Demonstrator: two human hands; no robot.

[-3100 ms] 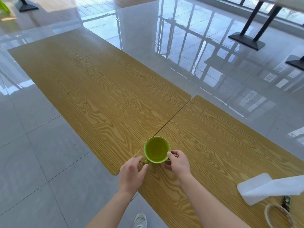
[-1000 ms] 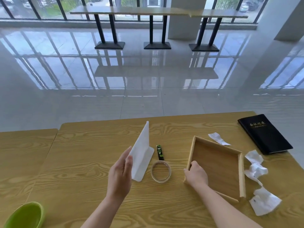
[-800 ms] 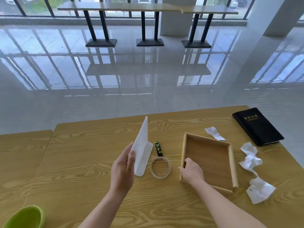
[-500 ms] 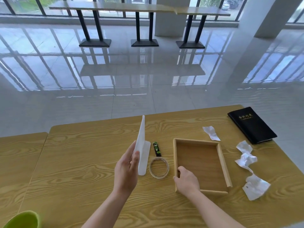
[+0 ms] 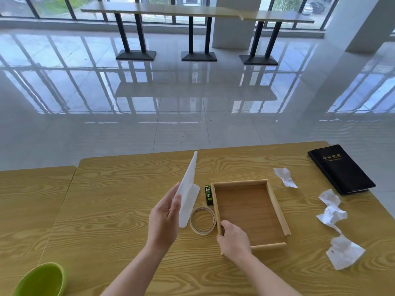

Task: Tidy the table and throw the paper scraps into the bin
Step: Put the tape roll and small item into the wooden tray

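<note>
Scraps (image 5: 332,216) x4; tray (image 5: 276,207), tape roll (image 5: 202,232), notebook (image 5: 339,170), cup (image 5: 42,279), sheet (image 5: 189,189) x1 ea.

One view only, head-worn and wide-angle. We look forward and down across the table (image 5: 119,199) from its near side. We're close: both arms (image 5: 136,272) come in from the bottom edge, and the tray (image 5: 248,208) sits low, just right of centre. Past the tray we see the table's far edge, then glossy floor (image 5: 192,116), with high tables (image 5: 162,10) and windows (image 5: 53,7) at the top.
</note>
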